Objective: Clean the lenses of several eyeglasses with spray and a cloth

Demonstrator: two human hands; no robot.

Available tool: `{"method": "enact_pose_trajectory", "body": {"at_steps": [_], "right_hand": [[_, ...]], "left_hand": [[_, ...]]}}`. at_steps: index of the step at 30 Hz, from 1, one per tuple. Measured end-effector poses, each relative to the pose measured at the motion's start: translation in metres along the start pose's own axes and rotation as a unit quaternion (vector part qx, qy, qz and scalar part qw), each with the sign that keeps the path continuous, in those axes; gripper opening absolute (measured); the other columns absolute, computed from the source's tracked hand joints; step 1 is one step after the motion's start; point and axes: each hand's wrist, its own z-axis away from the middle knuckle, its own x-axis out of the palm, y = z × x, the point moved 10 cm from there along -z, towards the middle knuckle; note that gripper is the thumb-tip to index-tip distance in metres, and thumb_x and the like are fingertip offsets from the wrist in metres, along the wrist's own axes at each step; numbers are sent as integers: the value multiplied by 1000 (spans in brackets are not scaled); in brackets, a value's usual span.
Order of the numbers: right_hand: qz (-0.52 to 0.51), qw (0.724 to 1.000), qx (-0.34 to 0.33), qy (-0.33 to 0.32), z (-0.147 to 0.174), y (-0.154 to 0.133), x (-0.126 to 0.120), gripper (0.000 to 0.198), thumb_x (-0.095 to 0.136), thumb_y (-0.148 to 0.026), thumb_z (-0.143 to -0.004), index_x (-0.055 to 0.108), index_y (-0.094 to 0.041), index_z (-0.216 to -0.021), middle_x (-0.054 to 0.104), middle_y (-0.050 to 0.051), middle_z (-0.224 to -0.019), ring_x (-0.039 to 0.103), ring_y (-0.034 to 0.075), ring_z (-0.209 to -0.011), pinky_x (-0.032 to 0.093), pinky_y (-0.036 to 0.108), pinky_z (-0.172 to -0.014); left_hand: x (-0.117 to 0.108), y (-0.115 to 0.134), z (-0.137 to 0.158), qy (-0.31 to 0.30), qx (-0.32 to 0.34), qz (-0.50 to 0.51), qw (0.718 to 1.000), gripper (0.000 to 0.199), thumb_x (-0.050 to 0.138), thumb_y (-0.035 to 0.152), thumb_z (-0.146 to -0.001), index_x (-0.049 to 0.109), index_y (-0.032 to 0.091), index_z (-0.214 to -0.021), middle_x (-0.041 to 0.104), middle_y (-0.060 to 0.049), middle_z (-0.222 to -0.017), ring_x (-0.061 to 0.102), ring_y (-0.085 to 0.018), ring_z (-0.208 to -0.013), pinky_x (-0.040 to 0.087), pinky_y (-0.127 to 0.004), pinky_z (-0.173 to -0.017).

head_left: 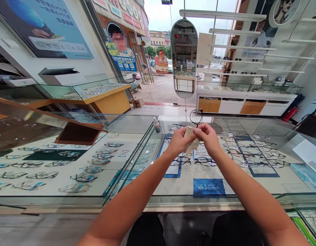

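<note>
Above the glass counter, my two hands are close together around a pair of dark-rimmed eyeglasses (pixel 201 111) and a beige cloth (pixel 191 147). One round rim of the eyeglasses stands up past my fingers; the rest is hidden by the hands and cloth. My left hand (pixel 180 139) is closed on the cloth, which hangs down between the hands. With its fingers pinched at the frame and the cloth's upper edge, my right hand (pixel 208 136) grips the eyeglasses. Below them, inside the case, lie several other eyeglasses (pixel 205 161).
A small spray bottle (pixel 156 125) stands on the counter left of my hands. A brown tilted mirror or stand (pixel 79 133) is at the left. Rows of eyeglasses (pixel 100 156) fill the glass case (pixel 145 200). An oval mirror (pixel 184 58) rises beyond the counter.
</note>
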Motion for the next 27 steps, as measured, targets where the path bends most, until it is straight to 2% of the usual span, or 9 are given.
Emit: {"method": "enact_pose_trajectory", "body": {"at_steps": [7, 12, 16, 22, 27], "right_hand": [[-17, 1000, 1, -12, -3, -3, -1, 43, 93, -48, -59, 67, -22, -82, 67, -2, -78, 57, 14, -73, 47, 30, -69], [-29, 999, 7, -22, -3, -3, 0, 46, 94, -52, -60, 74, -23, -90, 73, 1, -84, 61, 15, -75, 50, 31, -71], [-50, 999, 2, -17, -4, -3, -1, 44, 96, -50, -58, 72, -23, -84, 70, -2, -80, 59, 14, -74, 49, 29, -70], [-72, 997, -3, -11, -5, -1, -1, 41, 97, -45, -55, 70, -23, -76, 78, 2, -95, 62, 16, -81, 54, 31, -79], [-84, 996, -1, -4, -4, 1, -2, 38, 95, -47, -58, 70, -24, -73, 76, 1, -85, 63, 17, -80, 53, 31, -80]], "left_hand": [[6, 1, -3, -53, 8, 18, 998, 62, 95, 64, -62, 71, 14, -91, 69, -1, -77, 61, -13, -66, 48, -24, -61], [5, -4, -6, -61, -5, 41, 997, 66, 92, 67, -66, 72, 15, -100, 70, -2, -76, 61, -14, -64, 49, -25, -59], [4, -5, -5, -57, -11, 48, 997, 66, 93, 67, -65, 71, 15, -98, 67, 0, -73, 57, -12, -62, 47, -24, -58], [5, -7, -4, -34, -13, 52, 998, 72, 97, 64, -58, 71, 14, -103, 72, -1, -83, 62, -11, -70, 49, -22, -64], [11, -18, -1, -45, -64, 43, 996, 75, 94, 71, -57, 71, 13, -99, 72, -3, -76, 62, -13, -62, 48, -24, -55]]}}
